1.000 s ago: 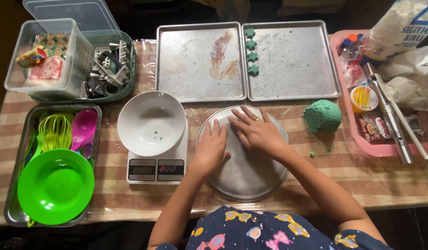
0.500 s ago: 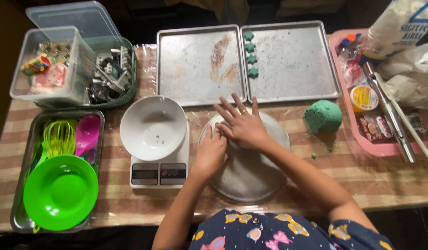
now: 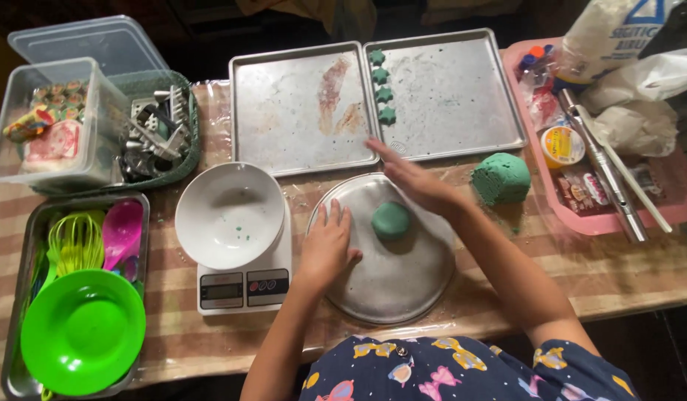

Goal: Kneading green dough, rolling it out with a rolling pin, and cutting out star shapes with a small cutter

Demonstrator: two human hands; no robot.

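Observation:
A flattened round piece of green dough (image 3: 391, 220) lies in the middle of a round metal pan (image 3: 403, 278). My left hand (image 3: 328, 245) rests flat on the pan's left rim, fingers spread. My right hand (image 3: 414, 180) hovers open just above and behind the dough, fingers stretched toward the baking trays, holding nothing. A bigger lump of green dough (image 3: 501, 178) sits on the table to the right. Several small green star shapes (image 3: 380, 85) line the left edge of the right baking tray (image 3: 462, 96).
A white bowl (image 3: 228, 215) stands on a kitchen scale (image 3: 243, 286) left of the pan. The left baking tray (image 3: 299, 111) is behind it. A metal tray holds a green plate (image 3: 82, 332), whisk and spoon. Cookie cutters (image 3: 154, 134), clear tubs and a pink tray (image 3: 603, 215) ring the table.
My right hand has lifted off the dough and swung back toward the trays, uncovering the flattened disc. My left hand stayed on the pan's left rim.

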